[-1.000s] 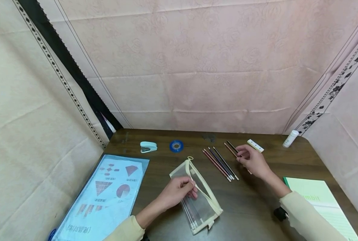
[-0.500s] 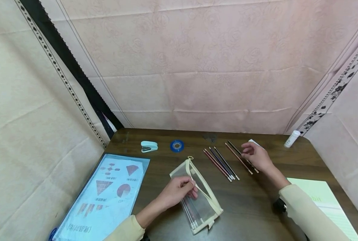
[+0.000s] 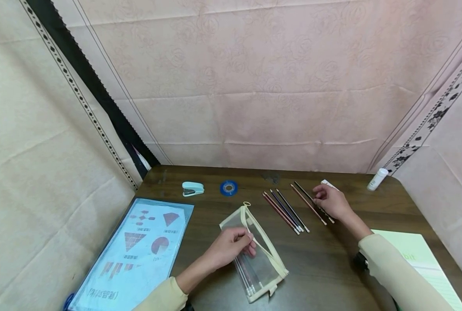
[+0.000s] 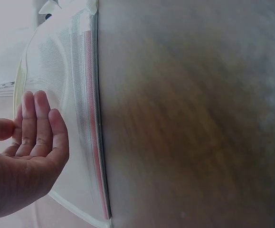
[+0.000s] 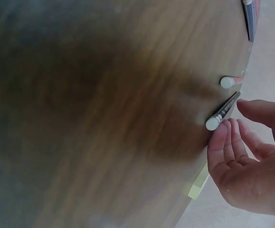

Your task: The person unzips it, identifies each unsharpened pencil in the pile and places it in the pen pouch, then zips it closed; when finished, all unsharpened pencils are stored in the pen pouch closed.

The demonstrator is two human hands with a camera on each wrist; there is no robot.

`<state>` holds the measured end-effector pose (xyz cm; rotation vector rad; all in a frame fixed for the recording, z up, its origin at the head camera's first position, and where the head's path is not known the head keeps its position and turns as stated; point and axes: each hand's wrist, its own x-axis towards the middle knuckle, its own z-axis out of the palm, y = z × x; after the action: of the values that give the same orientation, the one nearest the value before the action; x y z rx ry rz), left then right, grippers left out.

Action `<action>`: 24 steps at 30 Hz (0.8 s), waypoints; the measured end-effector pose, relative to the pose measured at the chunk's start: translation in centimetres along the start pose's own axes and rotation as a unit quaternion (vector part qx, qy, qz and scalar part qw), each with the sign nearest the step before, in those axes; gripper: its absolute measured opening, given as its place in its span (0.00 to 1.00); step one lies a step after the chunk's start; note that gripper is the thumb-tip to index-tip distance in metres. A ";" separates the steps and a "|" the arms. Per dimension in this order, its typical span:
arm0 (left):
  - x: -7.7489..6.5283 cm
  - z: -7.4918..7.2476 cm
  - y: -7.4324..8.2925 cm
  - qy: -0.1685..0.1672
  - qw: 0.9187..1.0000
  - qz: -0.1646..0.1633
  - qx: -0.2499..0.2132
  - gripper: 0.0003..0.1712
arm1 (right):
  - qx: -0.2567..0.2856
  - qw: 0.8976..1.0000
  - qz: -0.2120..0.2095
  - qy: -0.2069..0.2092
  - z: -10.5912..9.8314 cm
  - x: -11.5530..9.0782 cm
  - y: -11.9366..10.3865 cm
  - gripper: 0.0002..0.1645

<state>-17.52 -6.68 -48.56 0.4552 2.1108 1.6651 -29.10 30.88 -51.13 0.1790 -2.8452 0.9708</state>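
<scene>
In the head view my left hand (image 3: 231,248) pinches the open zip edge of a cream mesh pencil case (image 3: 267,285), with thumb and forefinger together. Several pencils (image 4: 90,95) show through its mesh. My right hand (image 3: 331,202) is at a black pencil (image 3: 302,189) on the table, thumb and fingertips closed in around its shaft. The right wrist view has this pencil's white end (image 5: 213,124) toward the camera. Just left of it lies a dark red pencil (image 3: 308,204). Further left, several red and dark pencils (image 3: 285,211) lie side by side.
Partly behind the right hand is a white eraser (image 3: 328,183). A glue stick (image 3: 378,179), blue tape roll (image 3: 229,188) and light-blue stapler (image 3: 192,188) line the back. A blue folder (image 3: 137,255) lies left, a green notebook (image 3: 413,250) right.
The right hand has moved a little right, from over the dark red pencil to the black one, and now covers part of the eraser. The left hand and pencil case stay put.
</scene>
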 end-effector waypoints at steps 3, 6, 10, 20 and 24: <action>0.1 0.0 -0.1 -0.004 1.000 0.000 0.004 0.16 | -0.009 1.000 -0.003 -0.003 -0.1 0.0 0.1 0.17; 0.1 0.0 -0.1 -0.005 1.000 0.001 0.009 0.16 | -0.011 1.000 -0.004 -0.009 -0.3 0.1 0.3 0.18; 0.0 -0.1 -0.1 -0.003 1.000 0.002 0.015 0.16 | 0.000 1.000 0.000 -0.026 -0.3 0.2 0.5 0.18; -0.1 0.0 0.1 -0.006 1.000 0.001 0.008 0.17 | -0.015 0.999 -0.023 -0.041 -0.3 0.2 0.3 0.15; -0.2 0.1 0.2 -0.007 1.000 0.001 0.012 0.18 | -0.045 0.998 -0.017 -0.047 -0.5 0.3 -0.2 0.16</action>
<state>-17.33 -6.67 -48.37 0.4763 2.1239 1.6340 -29.32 31.01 -50.61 0.2693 -2.9537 0.8487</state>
